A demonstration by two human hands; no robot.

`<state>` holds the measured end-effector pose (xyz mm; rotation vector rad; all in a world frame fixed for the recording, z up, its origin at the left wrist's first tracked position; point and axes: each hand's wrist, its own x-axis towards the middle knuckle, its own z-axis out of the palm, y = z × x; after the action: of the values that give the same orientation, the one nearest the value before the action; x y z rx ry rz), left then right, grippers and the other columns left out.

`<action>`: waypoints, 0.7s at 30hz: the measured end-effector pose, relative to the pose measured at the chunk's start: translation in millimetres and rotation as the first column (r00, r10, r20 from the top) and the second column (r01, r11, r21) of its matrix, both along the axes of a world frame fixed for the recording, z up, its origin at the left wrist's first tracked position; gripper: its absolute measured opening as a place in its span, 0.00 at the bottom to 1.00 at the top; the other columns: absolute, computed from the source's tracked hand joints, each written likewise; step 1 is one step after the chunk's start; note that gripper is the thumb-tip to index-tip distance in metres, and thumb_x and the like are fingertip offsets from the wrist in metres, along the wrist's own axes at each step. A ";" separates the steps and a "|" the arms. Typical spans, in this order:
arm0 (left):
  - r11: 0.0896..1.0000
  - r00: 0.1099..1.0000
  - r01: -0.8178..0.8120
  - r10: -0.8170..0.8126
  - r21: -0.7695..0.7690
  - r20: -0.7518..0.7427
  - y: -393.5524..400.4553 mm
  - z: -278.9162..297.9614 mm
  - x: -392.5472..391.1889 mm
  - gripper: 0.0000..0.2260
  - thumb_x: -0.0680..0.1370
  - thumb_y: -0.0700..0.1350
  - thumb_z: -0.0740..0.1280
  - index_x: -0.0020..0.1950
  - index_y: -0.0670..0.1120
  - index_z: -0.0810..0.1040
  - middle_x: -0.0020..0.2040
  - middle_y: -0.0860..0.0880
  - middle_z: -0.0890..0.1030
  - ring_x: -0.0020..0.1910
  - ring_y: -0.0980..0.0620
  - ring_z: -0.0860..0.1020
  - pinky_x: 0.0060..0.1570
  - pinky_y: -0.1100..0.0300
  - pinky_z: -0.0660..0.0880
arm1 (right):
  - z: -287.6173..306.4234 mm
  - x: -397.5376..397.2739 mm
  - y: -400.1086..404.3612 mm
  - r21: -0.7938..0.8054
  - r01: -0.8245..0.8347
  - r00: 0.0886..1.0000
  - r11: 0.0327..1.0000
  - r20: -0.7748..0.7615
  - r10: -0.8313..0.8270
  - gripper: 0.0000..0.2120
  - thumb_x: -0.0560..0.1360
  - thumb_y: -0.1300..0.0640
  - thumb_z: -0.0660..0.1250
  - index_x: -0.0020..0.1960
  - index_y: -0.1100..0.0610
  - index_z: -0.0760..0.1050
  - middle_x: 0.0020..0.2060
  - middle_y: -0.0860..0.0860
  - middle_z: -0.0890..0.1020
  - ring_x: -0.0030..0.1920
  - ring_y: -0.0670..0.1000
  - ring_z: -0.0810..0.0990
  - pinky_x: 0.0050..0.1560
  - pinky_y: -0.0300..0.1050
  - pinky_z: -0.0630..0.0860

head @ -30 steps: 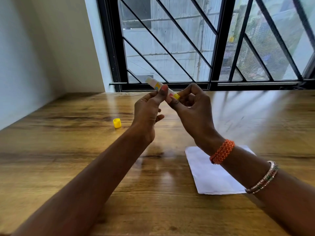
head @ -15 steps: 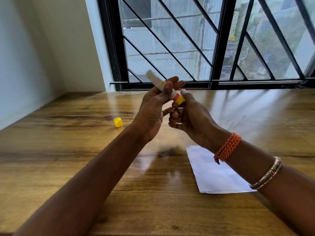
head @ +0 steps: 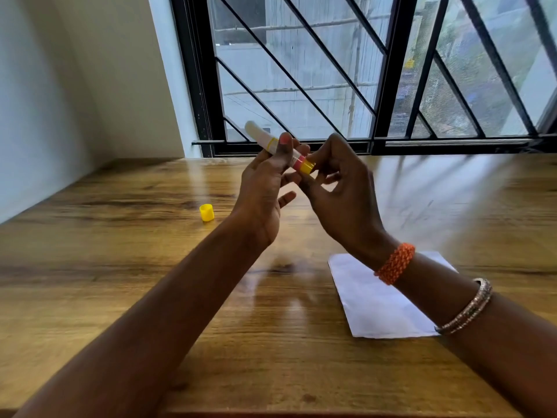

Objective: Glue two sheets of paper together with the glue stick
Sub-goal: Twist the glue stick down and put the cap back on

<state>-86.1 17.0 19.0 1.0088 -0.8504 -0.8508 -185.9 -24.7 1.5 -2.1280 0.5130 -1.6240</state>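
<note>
Above the worktop (head: 120, 267), you are gripping the uncapped glue stick (head: 271, 143) in your left hand (head: 265, 188) and pinching its yellow base (head: 308, 168) with your right hand (head: 340, 194), the cap (head: 206, 212) lying aside and the paper (head: 376, 309) not yet glued.

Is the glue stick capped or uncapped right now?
Uncapped: the yellow cap sits alone on the table, while both hands hold the glue stick with its white end bare.

L hand (head: 265, 188) is gripping the glue stick (head: 271, 143) mid-body, tilted, open end pointing up-left; R hand (head: 340, 194) is pinching its yellow base (head: 308, 168). Yellow cap (head: 206, 212) is sitting on the wood table (head: 120, 267), left of the hands. White paper (head: 379, 306) is lying under the R wrist.
</note>
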 end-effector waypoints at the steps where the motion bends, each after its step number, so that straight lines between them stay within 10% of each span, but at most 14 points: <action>1: 1.000 1.000 -0.001 0.002 0.019 -0.007 -0.3 -1.0 -0.4 0.11 0.77 0.56 0.61 0.44 0.52 0.77 0.49 0.54 0.82 0.53 0.53 0.77 0.51 0.53 0.70 | -1.0 -0.9 -0.6 -0.077 0.062 0.997 0.995 -0.030 -0.065 0.10 0.71 0.62 0.72 0.43 0.60 0.71 0.39 0.52 0.81 0.38 0.52 0.77 0.38 0.44 0.75; 5: 0.999 0.998 0.037 -0.036 0.016 -0.047 0.5 0.8 -2.0 0.14 0.80 0.53 0.54 0.51 0.51 0.77 0.48 0.54 0.82 0.53 0.55 0.77 0.51 0.53 0.69 | 4.0 0.8 5.1 0.184 -0.053 0.998 0.982 0.048 0.045 0.08 0.75 0.59 0.69 0.45 0.61 0.70 0.33 0.47 0.82 0.35 0.48 0.82 0.35 0.44 0.79; 13: 0.994 1.000 -0.030 0.031 0.103 -0.006 1.0 0.9 -0.2 0.09 0.78 0.47 0.62 0.55 0.47 0.77 0.44 0.52 0.77 0.46 0.54 0.71 0.44 0.57 0.68 | 8.3 -1.4 2.3 0.680 -0.440 0.897 0.586 0.358 0.258 0.08 0.79 0.56 0.63 0.48 0.61 0.72 0.28 0.50 0.80 0.34 0.49 0.74 0.36 0.40 0.73; 16: 0.988 0.995 -0.094 0.091 0.119 0.035 0.8 -1.1 -0.5 0.10 0.76 0.51 0.65 0.51 0.46 0.78 0.46 0.52 0.78 0.47 0.53 0.71 0.44 0.57 0.68 | 4.5 2.7 4.6 0.572 -0.290 0.952 0.767 0.257 0.169 0.07 0.78 0.55 0.64 0.43 0.56 0.70 0.30 0.49 0.82 0.34 0.48 0.78 0.35 0.40 0.74; 19: 0.986 0.996 -0.094 0.094 0.137 0.010 1.0 0.8 0.6 0.09 0.74 0.54 0.66 0.43 0.49 0.78 0.44 0.54 0.80 0.49 0.54 0.73 0.43 0.57 0.68 | 0.0 2.2 1.7 0.138 0.010 0.998 0.990 0.063 -0.018 0.07 0.76 0.57 0.68 0.43 0.56 0.70 0.35 0.49 0.80 0.37 0.50 0.79 0.37 0.41 0.74; 21: 0.984 0.996 -0.078 0.083 0.159 -0.025 1.1 2.2 3.6 0.10 0.73 0.55 0.67 0.44 0.49 0.77 0.46 0.53 0.80 0.51 0.53 0.73 0.45 0.55 0.68 | -4.1 1.0 -1.2 -0.166 0.140 0.989 0.976 -0.020 -0.146 0.05 0.74 0.60 0.69 0.45 0.59 0.73 0.38 0.48 0.78 0.40 0.49 0.73 0.42 0.42 0.70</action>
<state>-82.5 18.1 21.1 1.1582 -0.7192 -0.8727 -184.9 -25.9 -2.6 -2.2862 0.5724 -1.7679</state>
